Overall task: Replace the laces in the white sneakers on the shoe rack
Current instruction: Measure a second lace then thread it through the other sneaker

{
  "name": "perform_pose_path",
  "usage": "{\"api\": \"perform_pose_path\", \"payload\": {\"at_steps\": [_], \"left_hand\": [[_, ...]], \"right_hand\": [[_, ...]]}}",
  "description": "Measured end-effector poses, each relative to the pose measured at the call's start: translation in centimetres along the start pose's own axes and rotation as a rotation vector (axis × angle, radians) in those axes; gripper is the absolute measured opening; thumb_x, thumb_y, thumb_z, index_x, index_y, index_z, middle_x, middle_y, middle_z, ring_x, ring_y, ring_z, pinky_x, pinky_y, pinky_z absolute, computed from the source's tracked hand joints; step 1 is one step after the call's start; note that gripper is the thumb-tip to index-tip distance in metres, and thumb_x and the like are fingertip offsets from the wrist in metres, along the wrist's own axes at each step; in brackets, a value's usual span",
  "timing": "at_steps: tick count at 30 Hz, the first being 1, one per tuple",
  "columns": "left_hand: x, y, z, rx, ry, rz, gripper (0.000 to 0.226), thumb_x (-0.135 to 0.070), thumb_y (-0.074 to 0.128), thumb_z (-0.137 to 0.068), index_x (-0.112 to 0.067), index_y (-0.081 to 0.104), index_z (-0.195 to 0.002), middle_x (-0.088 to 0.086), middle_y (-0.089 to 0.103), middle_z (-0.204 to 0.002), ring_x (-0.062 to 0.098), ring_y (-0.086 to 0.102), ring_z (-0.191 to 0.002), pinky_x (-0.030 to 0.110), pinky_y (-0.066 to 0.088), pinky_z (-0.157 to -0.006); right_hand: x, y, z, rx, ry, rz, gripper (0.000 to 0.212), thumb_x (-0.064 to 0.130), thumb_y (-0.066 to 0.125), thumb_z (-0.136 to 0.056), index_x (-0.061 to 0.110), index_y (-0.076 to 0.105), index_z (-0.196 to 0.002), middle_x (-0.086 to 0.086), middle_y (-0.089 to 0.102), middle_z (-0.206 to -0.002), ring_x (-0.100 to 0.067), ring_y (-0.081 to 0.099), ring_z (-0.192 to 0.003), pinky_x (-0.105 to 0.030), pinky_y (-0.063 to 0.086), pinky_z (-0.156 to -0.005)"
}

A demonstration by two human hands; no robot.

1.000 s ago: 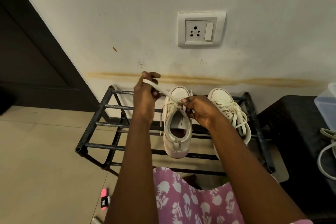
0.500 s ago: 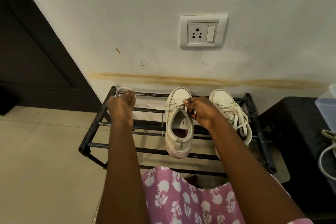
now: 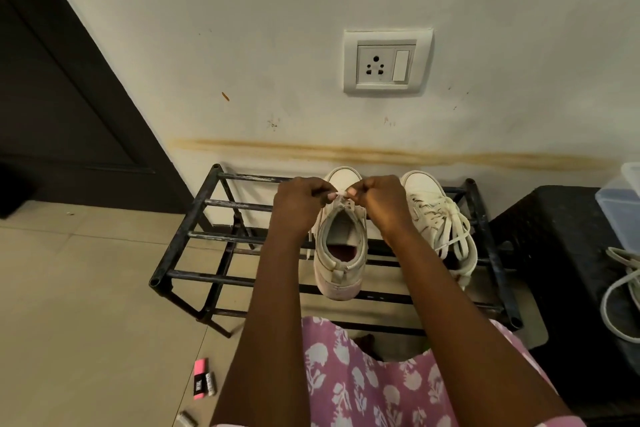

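Note:
Two white sneakers stand on the black metal shoe rack [image 3: 194,236] against the wall. The left sneaker [image 3: 341,263] has its opening toward me. My left hand [image 3: 299,204] and my right hand [image 3: 379,201] meet over its tongue, each pinching the white lace [image 3: 341,197] near the upper eyelets. A lace end hangs down the shoe's left side. The right sneaker [image 3: 434,218] is fully laced, with loose loops trailing over its side.
A black stool [image 3: 561,253] stands to the right of the rack, with a clear plastic box [image 3: 620,208] and a coiled white lace [image 3: 620,291] on it. Small pink and black items [image 3: 201,378] lie on the tiled floor. A wall socket [image 3: 388,61] sits above. A dark door is on the left.
My left hand swung out to the rack's left corner pulling the lace, then came back to the left sneaker. Both hands now pinch the lace together over the tongue.

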State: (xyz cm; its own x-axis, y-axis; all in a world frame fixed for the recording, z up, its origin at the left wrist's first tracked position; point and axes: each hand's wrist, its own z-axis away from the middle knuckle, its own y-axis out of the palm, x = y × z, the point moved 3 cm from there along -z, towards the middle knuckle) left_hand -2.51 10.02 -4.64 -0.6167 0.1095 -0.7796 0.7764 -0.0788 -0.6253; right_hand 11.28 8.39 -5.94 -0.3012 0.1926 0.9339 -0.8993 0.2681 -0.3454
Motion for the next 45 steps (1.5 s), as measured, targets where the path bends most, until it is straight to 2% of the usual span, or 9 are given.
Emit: {"api": "perform_pose_path", "payload": {"at_steps": [6,12,18,22,25,27,30,37,45], "left_hand": [[2.6,-0.6,0.4,0.032,-0.065,-0.048,0.014,-0.002,0.061,-0.085,-0.005,0.074,-0.089,0.010,0.069,-0.080,0.022,0.062,-0.078,0.030,0.049,-0.079],[3.7,-0.4,0.9,0.045,-0.114,0.003,0.018,0.004,0.058,-0.084,-0.004,0.074,-0.085,-0.003,0.061,-0.064,0.011,0.054,-0.063,0.008,0.039,-0.054],[4.4,0.1,1.2,0.185,-0.190,0.113,0.013,-0.012,0.055,-0.092,-0.008,0.067,-0.092,0.003,0.062,-0.084,0.017,0.054,-0.084,0.026,0.038,-0.072],[3.7,0.0,1.1,0.171,-0.240,0.524,0.025,-0.020,0.046,-0.098,-0.010,0.066,-0.088,0.006,0.067,-0.092,0.017,0.059,-0.094,0.030,0.041,-0.082],[2.1,0.3,0.6,0.131,-0.196,0.739,0.031,-0.022,0.041,-0.100,-0.010,0.065,-0.084,0.006,0.069,-0.094,0.016,0.064,-0.095,0.031,0.044,-0.089],[0.8,0.9,0.5,0.108,-0.186,0.807,0.030,-0.024,0.039,-0.101,-0.004,0.061,-0.093,0.007,0.069,-0.089,0.013,0.066,-0.081,0.023,0.052,-0.075],[-0.6,1.6,0.3,0.070,-0.196,0.766,0.023,-0.022,0.041,-0.101,-0.007,0.056,-0.091,0.004,0.059,-0.072,0.012,0.056,-0.063,0.015,0.048,-0.056],[-1.1,2.3,0.1,0.159,-0.088,0.586,0.022,-0.013,0.049,-0.096,-0.017,0.068,-0.087,-0.014,0.054,-0.051,0.000,0.049,-0.053,0.025,0.040,-0.067],[-1.6,2.0,0.4,0.224,0.024,0.493,0.013,-0.012,0.060,-0.089,-0.020,0.069,-0.085,0.008,0.067,-0.082,0.017,0.058,-0.080,0.032,0.045,-0.076]], "right_hand": [[0.2,-1.4,0.4,-0.022,-0.082,0.306,0.017,0.001,0.060,-0.085,-0.002,0.073,-0.095,-0.007,0.066,-0.086,-0.007,0.054,-0.064,-0.004,0.039,-0.060],[-0.5,-1.7,0.3,0.011,-0.030,0.410,0.017,0.005,0.061,-0.085,0.001,0.074,-0.095,-0.011,0.073,-0.096,-0.010,0.059,-0.078,-0.013,0.035,-0.067],[-1.2,-2.8,0.7,0.311,0.051,0.307,0.016,0.008,0.058,-0.091,0.003,0.072,-0.087,-0.012,0.071,-0.088,-0.016,0.060,-0.077,-0.025,0.043,-0.069],[-0.8,-4.1,1.4,0.566,0.139,0.070,0.025,0.002,0.047,-0.095,0.005,0.063,-0.075,-0.003,0.054,-0.062,-0.010,0.042,-0.057,-0.020,0.036,-0.053],[-0.1,-4.4,1.0,0.513,0.143,-0.323,0.021,-0.003,0.045,-0.093,0.003,0.059,-0.079,0.001,0.062,-0.064,-0.012,0.045,-0.062,-0.020,0.041,-0.055],[0.5,-4.4,0.8,0.467,0.099,-0.450,0.019,-0.002,0.047,-0.092,0.004,0.061,-0.080,0.004,0.065,-0.065,-0.011,0.049,-0.065,-0.019,0.044,-0.059],[1.1,-3.9,0.9,0.439,-0.004,-0.444,0.017,-0.003,0.050,-0.090,0.005,0.063,-0.082,0.005,0.069,-0.069,-0.008,0.058,-0.071,-0.022,0.046,-0.068],[2.2,-3.2,0.9,0.374,-0.089,-0.412,0.016,-0.001,0.056,-0.087,0.010,0.064,-0.079,0.012,0.069,-0.072,0.003,0.062,-0.073,-0.015,0.045,-0.065],[2.7,-2.2,0.5,0.303,-0.053,-0.313,0.016,0.006,0.061,-0.087,0.015,0.067,-0.076,0.014,0.066,-0.064,0.005,0.062,-0.069,-0.007,0.040,-0.059]]}}
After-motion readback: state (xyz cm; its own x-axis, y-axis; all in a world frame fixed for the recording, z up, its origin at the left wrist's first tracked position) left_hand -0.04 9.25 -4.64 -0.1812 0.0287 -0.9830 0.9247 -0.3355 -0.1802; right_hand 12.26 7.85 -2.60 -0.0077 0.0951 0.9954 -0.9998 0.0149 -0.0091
